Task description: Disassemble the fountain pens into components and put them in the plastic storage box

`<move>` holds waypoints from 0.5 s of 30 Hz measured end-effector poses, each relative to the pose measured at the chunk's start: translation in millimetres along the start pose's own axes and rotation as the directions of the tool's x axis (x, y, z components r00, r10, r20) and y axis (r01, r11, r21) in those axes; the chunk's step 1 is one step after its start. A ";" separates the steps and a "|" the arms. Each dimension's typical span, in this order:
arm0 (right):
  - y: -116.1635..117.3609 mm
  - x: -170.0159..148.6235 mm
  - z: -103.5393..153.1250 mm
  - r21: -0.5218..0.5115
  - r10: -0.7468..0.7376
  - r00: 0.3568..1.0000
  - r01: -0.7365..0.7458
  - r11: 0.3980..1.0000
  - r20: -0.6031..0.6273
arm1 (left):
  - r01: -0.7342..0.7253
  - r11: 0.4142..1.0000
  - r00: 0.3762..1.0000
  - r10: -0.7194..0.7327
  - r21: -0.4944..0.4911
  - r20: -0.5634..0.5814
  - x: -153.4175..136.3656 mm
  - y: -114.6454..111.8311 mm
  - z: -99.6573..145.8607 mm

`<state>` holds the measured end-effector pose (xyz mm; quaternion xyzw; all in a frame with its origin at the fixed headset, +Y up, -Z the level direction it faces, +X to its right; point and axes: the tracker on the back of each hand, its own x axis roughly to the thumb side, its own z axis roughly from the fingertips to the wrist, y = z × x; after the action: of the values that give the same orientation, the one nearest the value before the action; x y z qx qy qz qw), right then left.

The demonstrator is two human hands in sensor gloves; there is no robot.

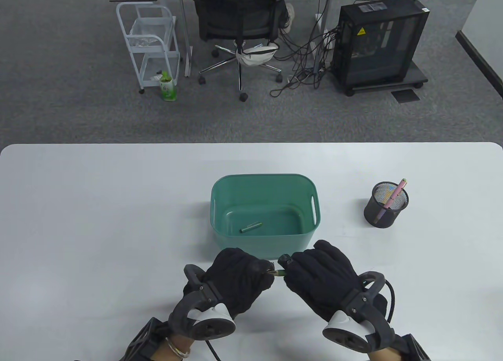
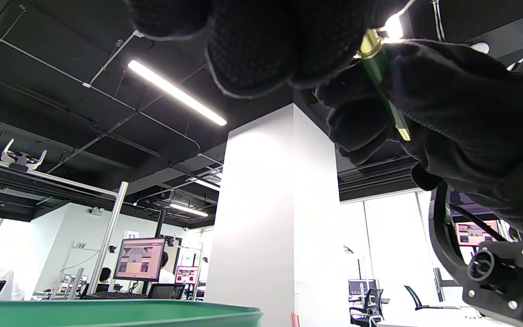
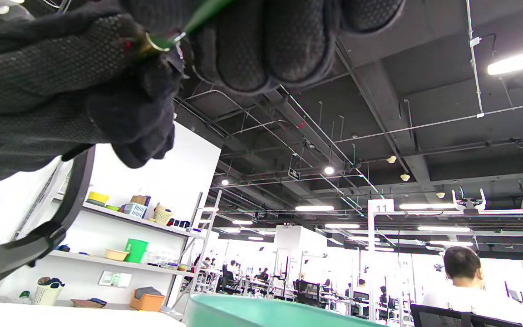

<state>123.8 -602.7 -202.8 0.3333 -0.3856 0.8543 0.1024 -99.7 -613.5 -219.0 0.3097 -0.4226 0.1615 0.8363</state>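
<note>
A dark green fountain pen (image 1: 277, 273) with gold rings is held between both gloved hands just in front of the green plastic storage box (image 1: 265, 181). My left hand (image 1: 251, 273) grips its left end and my right hand (image 1: 300, 268) grips its right end. In the left wrist view the green barrel (image 2: 382, 84) runs between the two gloves, and a gold ring (image 3: 152, 44) shows in the right wrist view. One green pen part (image 1: 250, 227) lies on the box floor. A pink pen (image 1: 394, 196) stands in the black mesh pen holder (image 1: 383, 216) to the right.
The white table (image 1: 98, 219) stretches wide on both sides of the box. Beyond its far edge are an office chair (image 1: 239, 19), a white cart (image 1: 151, 46) and a black computer case (image 1: 379, 43) on grey carpet.
</note>
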 end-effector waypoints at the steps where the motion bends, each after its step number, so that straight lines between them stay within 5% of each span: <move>1: 0.2 0.2 0.1 -0.001 -0.002 1.000 0.002 1.000 -0.001 | -0.001 1.000 1.000 0.001 -0.003 0.000 -0.1 -0.1 0.0; 15: -0.7 3.9 0.3 -0.021 0.013 1.000 -0.013 1.000 0.007 | -0.050 0.998 0.998 0.049 -0.030 -0.035 -5.2 1.6 -1.6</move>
<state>121.3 -602.8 -199.7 0.3325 -0.3969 0.8498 0.0988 -102.6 -611.3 -223.4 0.2832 -0.4181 0.1808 0.8440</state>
